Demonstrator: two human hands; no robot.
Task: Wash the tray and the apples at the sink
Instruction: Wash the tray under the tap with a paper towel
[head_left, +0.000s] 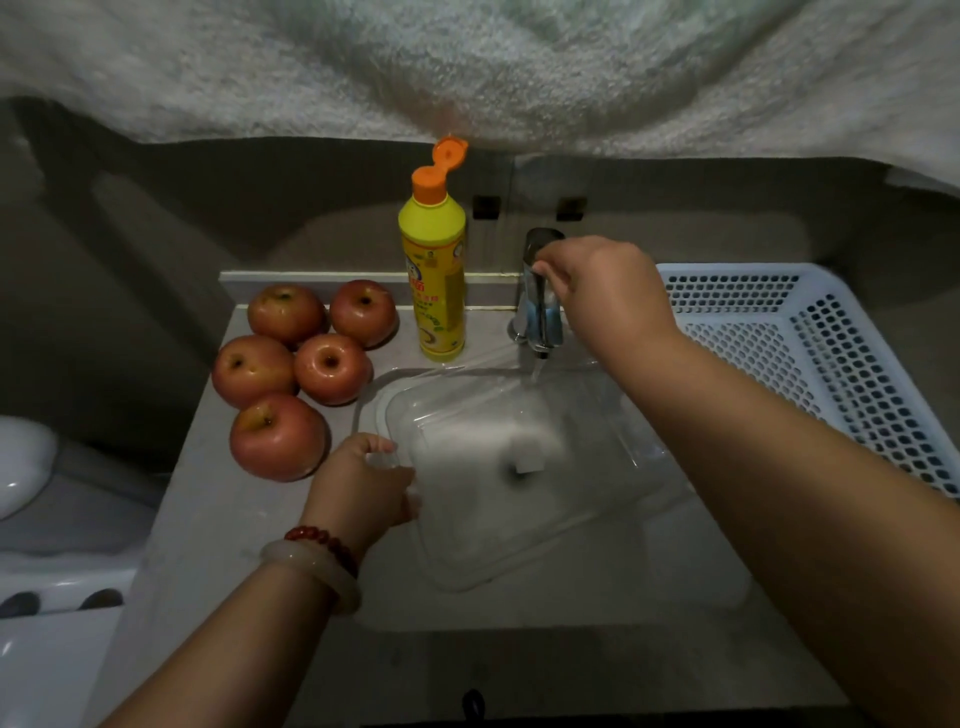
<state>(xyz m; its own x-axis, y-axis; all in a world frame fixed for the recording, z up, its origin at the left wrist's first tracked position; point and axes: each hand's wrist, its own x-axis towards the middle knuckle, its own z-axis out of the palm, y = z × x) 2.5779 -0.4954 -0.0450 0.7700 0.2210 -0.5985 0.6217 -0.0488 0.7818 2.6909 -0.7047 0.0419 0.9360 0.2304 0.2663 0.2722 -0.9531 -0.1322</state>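
Observation:
A clear plastic tray (587, 499) lies tilted in the sink (519, 603), under the tap. My left hand (363, 483) grips the tray's left rim. My right hand (608, 286) reaches over the sink and holds the lever of the chrome faucet (537, 306). Water runs from the spout onto the tray's far edge. Several red apples (291, 374) sit in a cluster on the counter left of the sink, apart from both hands.
A yellow dish-soap bottle (434, 280) with its orange cap flipped open stands behind the sink, between apples and faucet. A white perforated basket (810, 358) stands at the right. A towel hangs overhead. A white fixture (21, 467) is at the left.

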